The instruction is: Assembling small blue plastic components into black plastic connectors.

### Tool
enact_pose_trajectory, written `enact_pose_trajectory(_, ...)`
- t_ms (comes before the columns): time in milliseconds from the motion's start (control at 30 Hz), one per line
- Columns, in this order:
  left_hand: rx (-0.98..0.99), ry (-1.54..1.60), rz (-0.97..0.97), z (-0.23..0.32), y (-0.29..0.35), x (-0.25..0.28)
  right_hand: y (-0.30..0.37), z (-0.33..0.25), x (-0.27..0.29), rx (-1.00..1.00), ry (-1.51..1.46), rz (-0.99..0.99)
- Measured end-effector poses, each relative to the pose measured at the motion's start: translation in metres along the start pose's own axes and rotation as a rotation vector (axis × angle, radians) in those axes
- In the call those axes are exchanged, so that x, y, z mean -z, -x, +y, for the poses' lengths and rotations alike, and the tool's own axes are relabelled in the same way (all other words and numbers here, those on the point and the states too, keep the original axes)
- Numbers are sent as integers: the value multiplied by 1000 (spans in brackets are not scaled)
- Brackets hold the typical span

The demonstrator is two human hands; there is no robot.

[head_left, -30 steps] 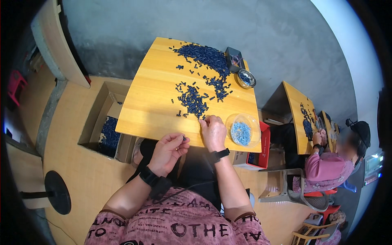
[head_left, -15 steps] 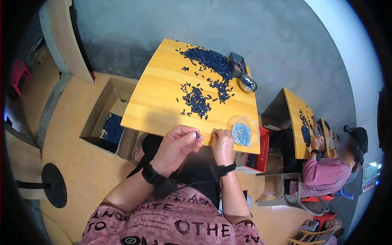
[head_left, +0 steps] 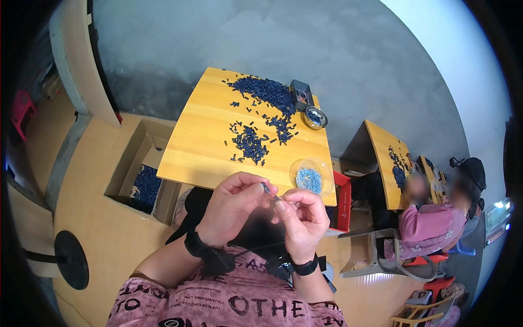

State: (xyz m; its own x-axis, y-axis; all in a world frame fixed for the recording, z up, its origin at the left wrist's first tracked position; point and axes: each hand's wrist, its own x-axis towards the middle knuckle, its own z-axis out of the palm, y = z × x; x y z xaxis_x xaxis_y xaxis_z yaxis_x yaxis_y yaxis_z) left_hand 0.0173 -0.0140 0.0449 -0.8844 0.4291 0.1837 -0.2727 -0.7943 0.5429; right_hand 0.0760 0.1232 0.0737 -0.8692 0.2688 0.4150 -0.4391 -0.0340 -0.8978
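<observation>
By the worktop (head_left: 190, 147), the left hand (head_left: 231, 210) pinches a dark bit (head_left: 265, 187) near the right hand (head_left: 305, 220), whose hold I can't tell: fiddly work, seemingly needing care.

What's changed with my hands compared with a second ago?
Your bare right hand left the nearer pile of small dark-blue cylindrical pieces and came back toward you, meeting your bare left hand; whether it brought a piece is unclear. The left still pinches a small dark piece. The clear round tub of light-blue bits stayed put.
</observation>
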Motion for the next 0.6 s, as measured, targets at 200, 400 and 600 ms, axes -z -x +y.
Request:
enact_pose_trajectory(200,27,27,-28,-1,6,-13,6,-1,1,173,83,-24)
enact_pose_trajectory(400,29,57,-33,-1,8,-18,8,-8,1,240,273,21)
enact_pose_trajectory(600,12,-88,1,2,11,-20,3,-20,1,550,635,-12)
